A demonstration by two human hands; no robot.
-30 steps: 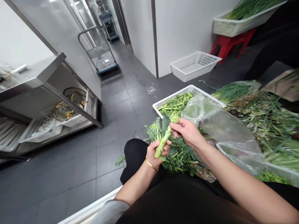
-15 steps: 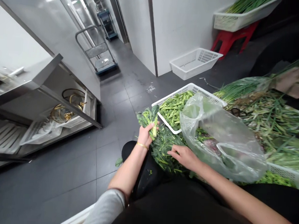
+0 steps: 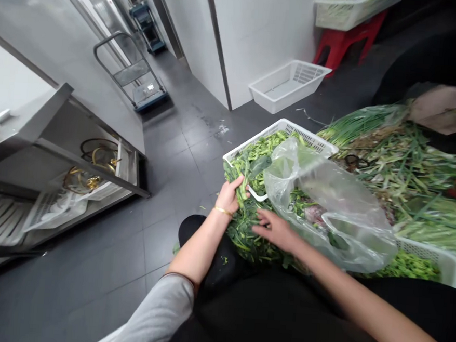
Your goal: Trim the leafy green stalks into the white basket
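Observation:
My left hand [image 3: 230, 196] is closed round a small bunch of leafy green vegetable stalks [image 3: 244, 185], at the near left corner of a white basket [image 3: 264, 198]. Trimmed green stems [image 3: 271, 143] fill that basket. My right hand [image 3: 274, 229] hovers over a dark green heap of leaves [image 3: 252, 240], its fingers apart and nothing visible in them. Just right of it lies a clear plastic bag [image 3: 346, 210], spread open, with greens and something purplish inside. Part of the leaf heap is hidden by my hands and lap.
Spring onions [image 3: 375, 126] and loose trimmings [image 3: 416, 153] lie at the right, near another person [image 3: 443, 110]. A second basket of stems [image 3: 453, 270] stands near right. Behind are a white basket [image 3: 288, 89], a red stool [image 3: 348, 41], a trolley [image 3: 149, 95] and a steel bench [image 3: 56, 114].
My left hand has moved slightly right with the bunch, toward the stem basket. My right hand's fingers have spread apart over the leaves. The whole view has shifted a little.

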